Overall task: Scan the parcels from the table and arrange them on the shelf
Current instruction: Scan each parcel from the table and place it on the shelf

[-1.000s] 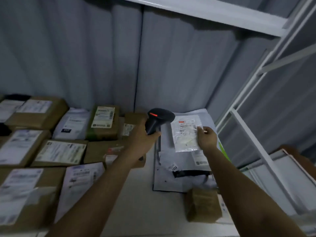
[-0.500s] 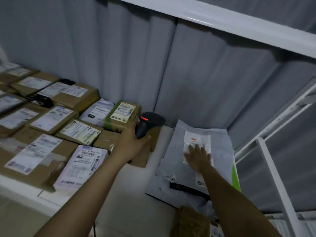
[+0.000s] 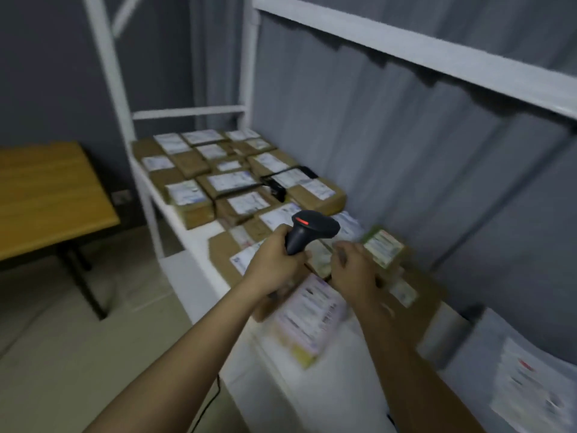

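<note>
My left hand (image 3: 274,264) grips the handle of a black barcode scanner (image 3: 312,228) with a red light on its head, held over the white shelf board (image 3: 199,270). My right hand (image 3: 352,270) hovers with loosely bent fingers over brown parcels beside a green-edged box (image 3: 382,246); it holds nothing that I can see, though the view is blurred. A grey mailer bag (image 3: 512,364) with a white label lies on the shelf at the far right, apart from both hands. Several labelled brown parcels (image 3: 231,182) fill the shelf's far end.
A flat parcel with a large white label (image 3: 309,320) lies under my forearms. A wooden table (image 3: 46,195) stands to the left across bare floor. White shelf uprights (image 3: 248,57) and an upper rail (image 3: 437,54) frame the shelf. The scanner cable (image 3: 206,407) hangs below.
My right hand has left the grey mailer bag and moved left to the brown parcels next to the scanner. My head has turned left, bringing the table into view.
</note>
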The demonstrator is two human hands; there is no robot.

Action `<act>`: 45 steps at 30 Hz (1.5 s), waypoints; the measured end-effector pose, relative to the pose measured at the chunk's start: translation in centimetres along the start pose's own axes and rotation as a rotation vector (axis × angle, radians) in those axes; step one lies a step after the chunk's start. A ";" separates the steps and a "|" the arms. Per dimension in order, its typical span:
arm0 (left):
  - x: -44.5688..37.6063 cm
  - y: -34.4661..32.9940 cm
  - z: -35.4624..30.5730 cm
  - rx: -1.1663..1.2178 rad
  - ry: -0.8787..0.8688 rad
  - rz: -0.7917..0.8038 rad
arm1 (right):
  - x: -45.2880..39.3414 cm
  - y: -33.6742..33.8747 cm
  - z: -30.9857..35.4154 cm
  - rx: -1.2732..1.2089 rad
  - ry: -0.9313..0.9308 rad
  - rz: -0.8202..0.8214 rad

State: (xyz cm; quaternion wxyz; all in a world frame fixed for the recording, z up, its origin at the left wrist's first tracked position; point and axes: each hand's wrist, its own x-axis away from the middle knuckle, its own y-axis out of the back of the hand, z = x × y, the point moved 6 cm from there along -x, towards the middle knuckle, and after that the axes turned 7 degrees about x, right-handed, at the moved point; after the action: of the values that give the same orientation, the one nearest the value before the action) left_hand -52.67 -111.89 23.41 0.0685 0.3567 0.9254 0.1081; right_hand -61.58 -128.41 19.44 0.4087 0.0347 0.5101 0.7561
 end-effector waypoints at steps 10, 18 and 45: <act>-2.0 29.7 5.2 -0.039 0.047 -0.414 | -6.5 -18.1 28.5 -0.067 0.262 0.329; 0.9 51.5 10.6 -0.004 0.104 -0.743 | -7.6 -30.6 49.8 0.102 0.668 0.414; 10.4 98.0 25.4 -0.224 0.464 -1.498 | -4.2 -66.4 100.1 -0.119 1.052 0.980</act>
State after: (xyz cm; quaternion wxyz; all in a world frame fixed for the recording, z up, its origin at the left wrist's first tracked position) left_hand 8.09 -30.20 22.74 -0.0362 -0.4018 0.8935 0.1972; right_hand 26.87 -47.13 15.66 -0.2761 -0.1316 0.5232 0.7954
